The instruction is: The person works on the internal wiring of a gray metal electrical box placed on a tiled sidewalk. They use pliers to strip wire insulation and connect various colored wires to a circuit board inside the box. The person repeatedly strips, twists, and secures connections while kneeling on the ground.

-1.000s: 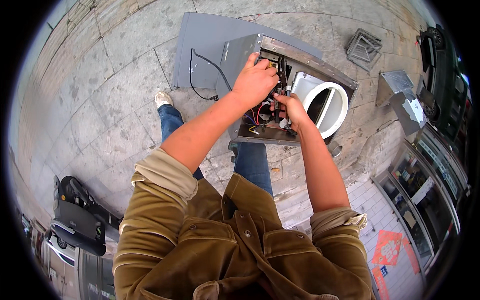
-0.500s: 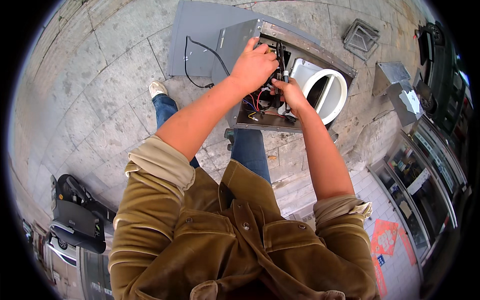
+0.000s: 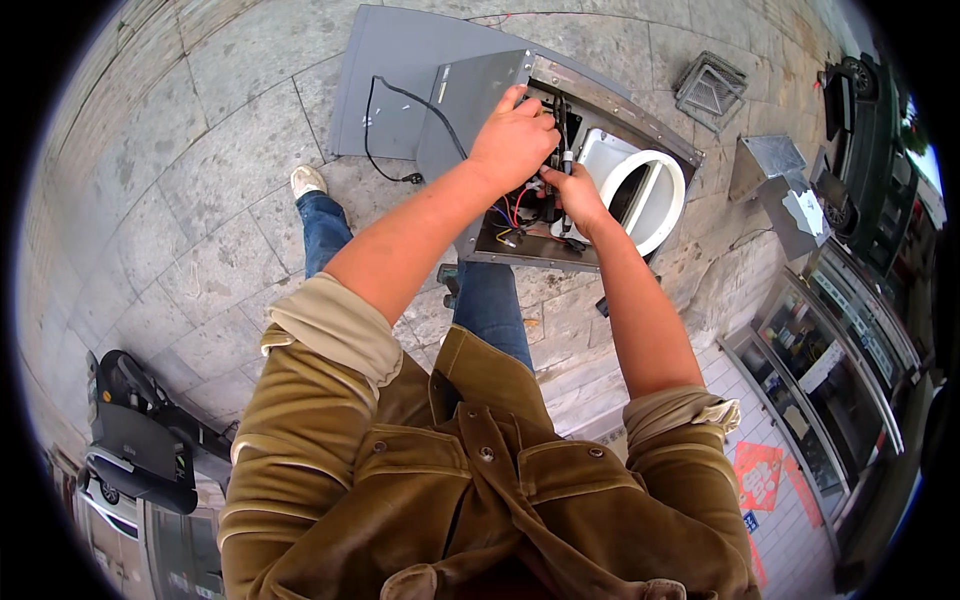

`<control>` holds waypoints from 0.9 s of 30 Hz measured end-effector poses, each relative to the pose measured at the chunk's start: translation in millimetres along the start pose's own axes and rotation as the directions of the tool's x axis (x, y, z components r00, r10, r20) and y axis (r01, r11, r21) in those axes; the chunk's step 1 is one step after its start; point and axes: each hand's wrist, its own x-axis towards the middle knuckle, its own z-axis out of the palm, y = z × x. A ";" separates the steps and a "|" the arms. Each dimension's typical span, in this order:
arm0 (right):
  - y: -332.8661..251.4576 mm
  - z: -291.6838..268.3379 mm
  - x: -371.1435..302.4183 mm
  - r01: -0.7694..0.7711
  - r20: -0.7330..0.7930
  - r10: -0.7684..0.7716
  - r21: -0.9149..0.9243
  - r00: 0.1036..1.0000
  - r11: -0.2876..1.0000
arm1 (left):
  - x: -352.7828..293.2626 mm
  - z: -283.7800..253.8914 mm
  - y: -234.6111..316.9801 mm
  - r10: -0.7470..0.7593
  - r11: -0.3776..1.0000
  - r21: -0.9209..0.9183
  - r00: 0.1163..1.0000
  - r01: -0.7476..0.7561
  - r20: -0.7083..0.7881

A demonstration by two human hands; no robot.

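A grey metal box-like appliance (image 3: 470, 92) stands open before me, with a white round duct outlet (image 3: 672, 205) at its right. Within its opening, my left hand (image 3: 513, 145) is closed, knuckles up, over the upper left of the dark inner parts; what its fingers hold is hidden. Just right of it, my right hand (image 3: 580, 198) is closed around a dark rod-like piece with a pale band (image 3: 567, 160), whose kind I cannot make out. Below the hands, thin red, blue and yellow wires (image 3: 508, 234) show loose ends inside the box.
A black power cord (image 3: 368, 125) curls from the box across a flat grey panel (image 3: 385, 60). A metal mesh filter (image 3: 712, 90) and a bent sheet-metal piece (image 3: 780, 180) lie to the right on paving slabs. A black scooter (image 3: 145, 435) stands at lower left.
The whole view has shifted slightly, with the box a little lower. Both hands keep nearly the same places on the inner parts; their grip shows no clear difference.
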 end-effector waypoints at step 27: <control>3.5 19.8 6.3 0.024 -0.088 -0.026 -0.032 0.996 0.999 | -0.3 0.8 -1.6 0.009 1.000 -0.002 0.999 -0.009 -0.033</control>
